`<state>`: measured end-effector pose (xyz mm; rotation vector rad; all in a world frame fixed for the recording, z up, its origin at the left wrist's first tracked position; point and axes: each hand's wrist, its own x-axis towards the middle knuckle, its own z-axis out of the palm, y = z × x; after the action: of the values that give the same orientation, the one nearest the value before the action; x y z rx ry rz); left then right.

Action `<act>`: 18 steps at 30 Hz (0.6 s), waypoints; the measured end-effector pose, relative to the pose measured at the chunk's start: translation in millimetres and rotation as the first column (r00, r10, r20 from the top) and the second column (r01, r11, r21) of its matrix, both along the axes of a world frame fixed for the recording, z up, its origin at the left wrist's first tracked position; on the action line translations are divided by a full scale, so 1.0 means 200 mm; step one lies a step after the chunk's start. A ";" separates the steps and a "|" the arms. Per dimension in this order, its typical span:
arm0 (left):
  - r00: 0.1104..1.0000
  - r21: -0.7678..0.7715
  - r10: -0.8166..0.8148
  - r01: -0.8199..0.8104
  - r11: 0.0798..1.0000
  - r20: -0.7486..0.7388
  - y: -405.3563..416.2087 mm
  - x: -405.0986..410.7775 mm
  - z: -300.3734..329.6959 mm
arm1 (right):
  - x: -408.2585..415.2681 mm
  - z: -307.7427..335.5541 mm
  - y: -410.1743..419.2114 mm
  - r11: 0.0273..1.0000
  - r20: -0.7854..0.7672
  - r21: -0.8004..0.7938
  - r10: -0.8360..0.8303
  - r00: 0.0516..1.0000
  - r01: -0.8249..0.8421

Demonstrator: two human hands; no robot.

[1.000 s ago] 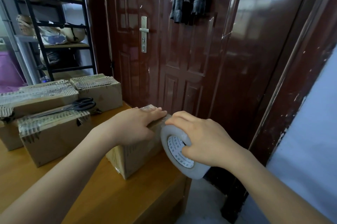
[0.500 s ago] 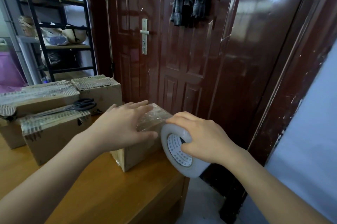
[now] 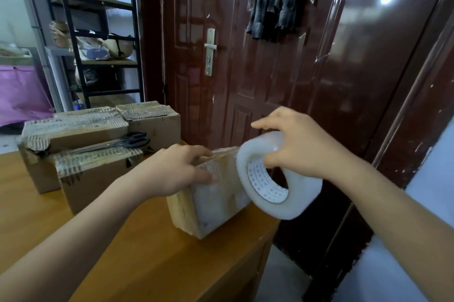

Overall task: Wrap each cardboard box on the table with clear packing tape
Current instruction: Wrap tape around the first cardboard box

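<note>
A small cardboard box [image 3: 216, 198] stands near the right edge of the wooden table [image 3: 137, 252], its near face covered in clear tape. My left hand [image 3: 177, 169] grips its upper left corner, thumb on the taped face and fingers over the top. My right hand [image 3: 302, 146] holds a large roll of clear packing tape [image 3: 277, 178] just right of the box, lifted above the table edge. A strip of tape runs from the roll onto the box's top. Three other cardboard boxes [image 3: 95, 173] sit at the back left.
Black scissors [image 3: 118, 143] lie on top of the back-left boxes. A dark red door [image 3: 245, 68] stands directly behind the table. A black metal shelf [image 3: 98, 31] is at the far left. The table's right edge drops to the floor below the roll.
The box has been turned so its taped face points toward me. My left hand moved from lying flat on top to gripping the corner. My right hand lifted the roll higher.
</note>
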<state>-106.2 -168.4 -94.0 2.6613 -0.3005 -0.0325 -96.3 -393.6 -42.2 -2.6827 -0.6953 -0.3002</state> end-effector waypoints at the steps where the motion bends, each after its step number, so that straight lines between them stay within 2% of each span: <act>1: 0.999 -0.092 0.007 -0.012 0.996 -0.048 0.01 0.01 0.00 | 0.03 0.05 0.03 0.999 0.023 -0.034 0.003 1.000 -0.002; 5: 0.978 -0.410 0.034 -0.118 0.904 -0.206 0.09 0.07 -0.03 | 0.19 0.16 0.20 0.999 -0.045 -0.041 0.027 0.999 -0.029; 7: 0.973 -0.460 0.053 -0.154 0.874 -0.224 0.13 0.09 -0.04 | 0.27 0.17 0.28 0.999 -0.062 -0.022 0.024 0.998 -0.025; 8: 0.982 -0.411 0.076 -0.143 0.900 -0.175 0.14 0.09 -0.05 | 0.31 0.18 0.33 1.000 -0.055 -0.005 0.016 0.998 -0.016; 9: 0.991 -0.298 0.109 -0.127 0.946 -0.076 0.15 0.10 -0.06 | 0.34 0.18 0.37 1.000 -0.043 0.016 -0.002 0.999 0.002; 11: 0.969 0.007 0.114 -0.118 0.993 0.219 0.11 0.11 -0.07 | 0.39 0.17 0.46 0.998 -0.005 0.044 -0.041 0.999 0.041; 12: 0.951 0.131 0.063 -0.107 0.986 0.302 0.08 0.10 -0.07 | 0.42 0.17 0.49 0.997 0.023 0.056 -0.055 0.998 0.054; 13: 0.959 0.242 0.004 -0.076 0.967 0.283 0.04 0.09 -0.09 | 0.43 0.17 0.53 0.994 0.063 0.090 -0.069 0.996 0.063; 14: 0.978 0.342 -0.028 -0.045 0.939 0.205 0.00 0.09 -0.12 | 0.44 0.16 0.55 0.986 0.116 0.151 -0.090 0.989 0.072; 16: 0.995 0.510 -0.002 -0.050 0.859 0.101 -0.06 0.07 -0.18 | 0.45 0.11 0.56 0.953 0.214 0.290 -0.154 0.965 0.088; 18: 0.989 0.542 0.041 -0.112 0.833 0.142 -0.06 0.09 -0.22 | 0.44 0.02 0.55 0.919 0.241 0.382 -0.204 0.949 0.101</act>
<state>-88.4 -180.7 -137.7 3.2587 -0.2503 0.0876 -8.8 -284.0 -37.4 -2.3581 -0.4458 -0.7790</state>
